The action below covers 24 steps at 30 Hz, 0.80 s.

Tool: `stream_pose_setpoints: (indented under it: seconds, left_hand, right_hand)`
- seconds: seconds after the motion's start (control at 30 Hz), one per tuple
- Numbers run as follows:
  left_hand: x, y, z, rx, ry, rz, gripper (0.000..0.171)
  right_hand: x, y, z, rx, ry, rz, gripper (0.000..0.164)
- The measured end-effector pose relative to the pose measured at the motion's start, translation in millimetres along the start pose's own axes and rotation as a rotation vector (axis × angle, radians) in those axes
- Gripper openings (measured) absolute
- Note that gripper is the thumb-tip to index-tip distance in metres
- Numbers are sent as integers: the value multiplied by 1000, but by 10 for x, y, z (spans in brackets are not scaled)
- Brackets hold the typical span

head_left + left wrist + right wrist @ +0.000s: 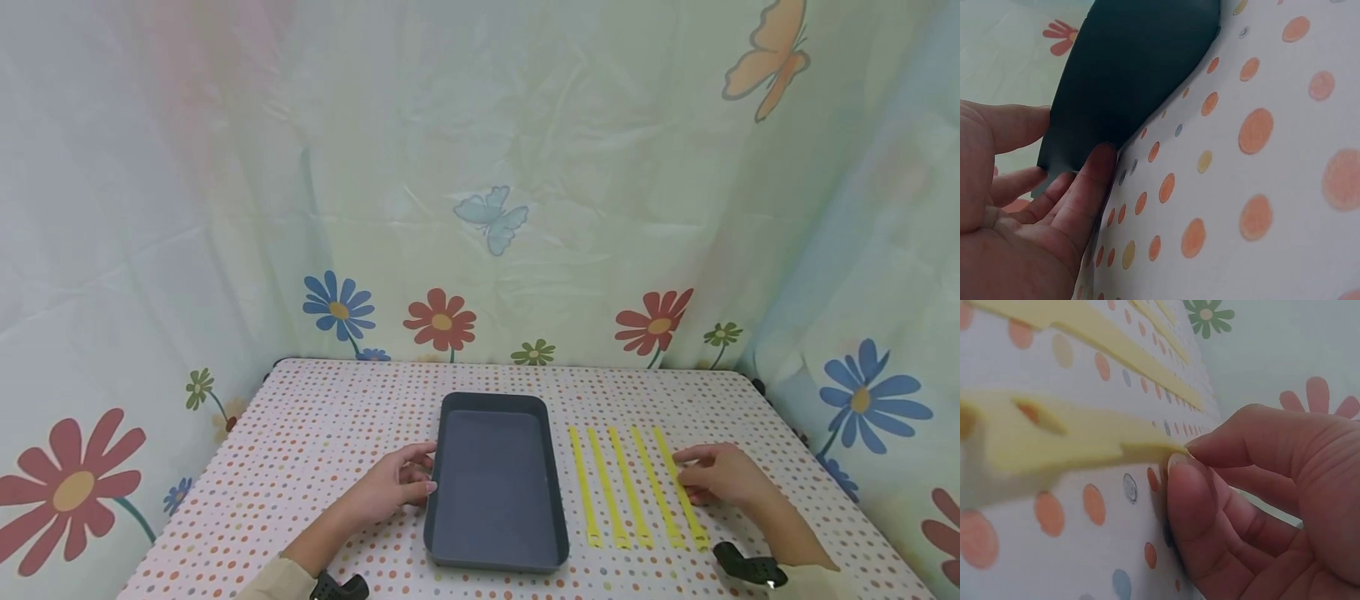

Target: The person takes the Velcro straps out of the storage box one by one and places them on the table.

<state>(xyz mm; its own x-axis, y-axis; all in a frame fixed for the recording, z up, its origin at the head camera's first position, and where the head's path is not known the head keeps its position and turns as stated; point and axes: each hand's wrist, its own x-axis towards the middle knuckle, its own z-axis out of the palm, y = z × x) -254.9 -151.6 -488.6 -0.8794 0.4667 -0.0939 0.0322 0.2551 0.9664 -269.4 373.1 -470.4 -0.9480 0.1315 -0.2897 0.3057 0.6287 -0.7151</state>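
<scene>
A dark grey rectangular tray [491,483] lies on the dotted tabletop. My left hand [390,487] is at its left side, fingertips touching the outer wall [1141,69]; the fingers are loosely bent, not wrapped round it. Right of the tray, several flat yellow straps [603,487] lie side by side, each with a wider slotted end towards me. At the rightmost strap [694,525] is my right hand [723,475]. In the right wrist view, thumb and forefinger pinch the edge of this strap [1085,440], whose slotted end is slightly off the table.
A white cloth with coloured dots [345,433] covers the table. Behind and at both sides hangs a pale curtain [525,125] printed with flowers and butterflies. Dark straps [750,567] circle both wrists.
</scene>
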Motion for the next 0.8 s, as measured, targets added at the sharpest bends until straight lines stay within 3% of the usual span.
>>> stream_pose_setpoints:
  seconds: [0.47, 0.63, 0.8]
  left_hand:
    - [-7, -26, 16, -9, 49, -2, 63]
    - [-30, -59, -53, -27, 126, 16, 60]
    - [-52, -95, -234, 18, 256, 29, 53]
  right_hand:
    - [40, -9, -6, -25, 16, -15, 46]
    - [56, 12, -8, 0, 12, -11, 44]
    - [70, 17, -23, -40, 13, -44, 44]
